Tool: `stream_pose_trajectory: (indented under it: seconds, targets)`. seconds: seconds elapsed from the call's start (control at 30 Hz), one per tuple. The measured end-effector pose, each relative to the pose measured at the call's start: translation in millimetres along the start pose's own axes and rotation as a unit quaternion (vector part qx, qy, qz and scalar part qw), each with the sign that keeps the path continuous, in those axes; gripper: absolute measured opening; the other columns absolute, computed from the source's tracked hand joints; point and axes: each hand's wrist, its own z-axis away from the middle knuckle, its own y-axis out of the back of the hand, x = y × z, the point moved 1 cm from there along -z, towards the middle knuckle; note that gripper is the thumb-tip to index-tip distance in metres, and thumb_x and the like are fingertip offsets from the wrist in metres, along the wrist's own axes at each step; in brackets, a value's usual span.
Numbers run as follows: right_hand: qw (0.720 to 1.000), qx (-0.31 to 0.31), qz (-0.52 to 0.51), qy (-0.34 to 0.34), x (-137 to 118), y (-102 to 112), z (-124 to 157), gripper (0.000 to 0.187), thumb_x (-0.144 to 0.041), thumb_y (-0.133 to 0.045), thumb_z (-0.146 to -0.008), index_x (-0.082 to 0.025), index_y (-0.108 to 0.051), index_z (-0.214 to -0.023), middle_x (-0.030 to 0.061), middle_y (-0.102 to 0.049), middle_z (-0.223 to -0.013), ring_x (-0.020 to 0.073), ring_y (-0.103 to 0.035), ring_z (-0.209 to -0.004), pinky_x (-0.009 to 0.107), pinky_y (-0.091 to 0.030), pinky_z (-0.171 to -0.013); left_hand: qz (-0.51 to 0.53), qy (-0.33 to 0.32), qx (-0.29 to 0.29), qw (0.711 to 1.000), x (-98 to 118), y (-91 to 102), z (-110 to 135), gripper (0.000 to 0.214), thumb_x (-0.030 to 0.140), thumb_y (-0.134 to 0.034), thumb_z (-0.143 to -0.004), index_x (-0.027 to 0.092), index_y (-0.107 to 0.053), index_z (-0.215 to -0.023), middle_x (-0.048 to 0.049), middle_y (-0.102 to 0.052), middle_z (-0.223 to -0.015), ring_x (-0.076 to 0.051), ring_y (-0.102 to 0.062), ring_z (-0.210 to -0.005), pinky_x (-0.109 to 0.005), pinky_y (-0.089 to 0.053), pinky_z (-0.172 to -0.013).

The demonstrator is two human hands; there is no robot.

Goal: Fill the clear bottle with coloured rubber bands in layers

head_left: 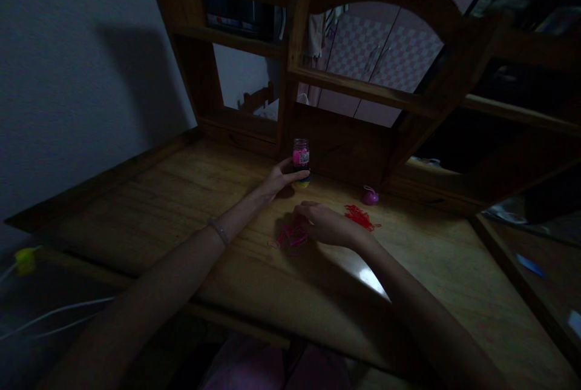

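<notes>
My left hand is wrapped round a small clear jar standing upright on the wooden desk. No lid shows on the jar. Inside it lie bright pink pieces at the top, a dark layer below and yellow at the bottom. My right hand reaches down over a loose pile of thin pink pieces, perhaps clips or bands. Its fingers are curled together at the pile, and what is between them is hidden. Right of that hand lies a pile of similar red pieces.
A small round purple object with a loop sits behind the red pile. Wooden shelving rises along the desk's back edge. A wall stands at the left. A blue object lies at far right. The light is dim.
</notes>
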Motion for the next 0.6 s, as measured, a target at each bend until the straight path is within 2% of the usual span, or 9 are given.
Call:
stream_pose_trajectory:
  seconds: [0.1, 0.2, 0.27, 0.37, 0.47, 0.6]
  targets:
    - [0.999, -0.039, 0.005, -0.006, 2.3, 13.6, 8.0, 0.018, -0.012, -0.048, -0.083, -0.016, -0.064, -0.09, 0.0064, -0.066, -0.089, 0.0159, -0.059, -0.081, 0.025, -0.04, -0.071, 0.007, 0.005, 0.001, 1.0, -0.3, -0.1, -0.7, 0.06, 0.036, -0.083, -0.06, 0.018, -0.063, -0.114, -0.0105, -0.068, -0.112, -0.024, -0.063, -0.102, -0.038, -0.047, -0.091]
    - [0.999, -0.017, 0.016, -0.042, 6.7, 26.1, 16.9, 0.019, -0.022, -0.049, -0.087, -0.018, -0.062, -0.099, 0.0077, -0.064, -0.099, 0.0169, -0.06, -0.085, 0.025, -0.041, -0.071, 0.011, 0.003, -0.006, 1.0, 1.6, -0.7, 0.0, 0.059, 0.035, -0.083, -0.061, 0.017, -0.064, -0.114, -0.0103, -0.068, -0.112, -0.024, -0.063, -0.103, -0.038, -0.046, -0.092]
    - [0.996, -0.029, 0.022, -0.078, 11.1, 28.7, 21.8, 0.027, -0.031, -0.055, -0.085, -0.019, -0.059, -0.109, 0.0098, -0.061, -0.108, 0.019, -0.06, -0.089, 0.026, -0.042, -0.071, 0.013, 0.003, -0.008, 1.0, 3.0, -1.2, 0.6, 0.059, 0.034, -0.083, -0.061, 0.017, -0.064, -0.114, -0.0102, -0.069, -0.111, -0.024, -0.063, -0.102, -0.037, -0.046, -0.091]
    - [0.99, -0.072, 0.029, -0.12, 17.5, 24.3, 24.2, 0.052, -0.044, -0.067, -0.074, -0.02, -0.054, -0.119, 0.0114, -0.057, -0.112, 0.0226, -0.06, -0.092, 0.028, -0.044, -0.071, 0.019, 0.01, -0.009, 1.0, 4.4, -2.1, 1.4, 0.059, 0.034, -0.084, -0.06, 0.017, -0.064, -0.113, -0.0103, -0.069, -0.11, -0.023, -0.064, -0.1, -0.037, -0.047, -0.09]
    - [0.99, -0.087, 0.006, -0.108, 17.5, 16.3, 20.8, 0.066, -0.047, -0.075, -0.064, -0.021, -0.051, -0.121, 0.0098, -0.056, -0.113, 0.0224, -0.06, -0.093, 0.029, -0.045, -0.074, 0.023, 0.011, -0.018, 1.0, 5.3, -2.9, 2.0, 0.058, 0.033, -0.084, -0.061, 0.017, -0.064, -0.113, -0.0105, -0.069, -0.111, -0.023, -0.064, -0.1, -0.037, -0.047, -0.089]
    - [0.993, -0.094, -0.036, -0.062, 5.8, 7.5, 16.4, 0.067, -0.042, -0.076, -0.064, -0.022, -0.049, -0.122, 0.0072, -0.056, -0.113, 0.0202, -0.059, -0.093, 0.029, -0.045, -0.078, 0.016, 0.01, -0.02, 1.0, 5.2, -2.7, 2.2, 0.058, 0.033, -0.083, -0.061, 0.017, -0.063, -0.113, -0.0101, -0.069, -0.11, -0.023, -0.063, -0.101, -0.036, -0.046, -0.09]
